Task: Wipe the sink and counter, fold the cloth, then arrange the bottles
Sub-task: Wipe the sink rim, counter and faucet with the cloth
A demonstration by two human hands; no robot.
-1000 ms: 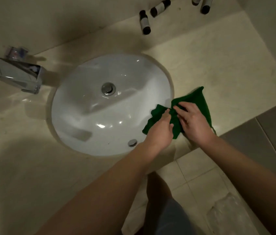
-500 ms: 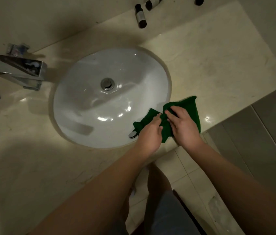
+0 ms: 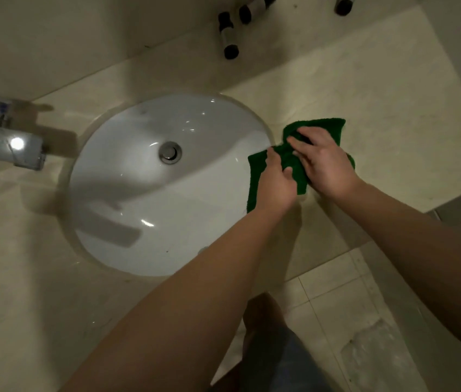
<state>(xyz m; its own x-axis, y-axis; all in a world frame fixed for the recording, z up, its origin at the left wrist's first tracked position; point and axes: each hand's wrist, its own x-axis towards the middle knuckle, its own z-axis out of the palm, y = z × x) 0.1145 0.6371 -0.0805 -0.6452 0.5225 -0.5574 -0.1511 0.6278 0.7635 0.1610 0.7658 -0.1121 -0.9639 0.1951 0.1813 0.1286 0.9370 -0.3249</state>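
Note:
A dark green cloth (image 3: 326, 128) lies bunched across the right rim of the white oval sink (image 3: 144, 199), partly on the beige counter (image 3: 388, 89). My left hand (image 3: 276, 182) grips the cloth's left part over the basin edge. My right hand (image 3: 322, 162) holds its bunched middle on the counter side, fingers curled into the fabric. Several small dark bottles stand at the back of the counter; one bottle (image 3: 228, 35) is fully in view, another bottle (image 3: 344, 4) is cut off by the top edge.
A chrome faucet (image 3: 5, 142) juts in from the left over the sink's edge. The drain plug (image 3: 170, 152) sits in the basin's middle. A wall runs along the back. The counter's front edge drops to a tiled floor (image 3: 337, 306) at lower right.
Both hands with the cloth have shifted up and to the right along the sink rim. The cloth looks more gathered between the hands. The view has tilted slightly.

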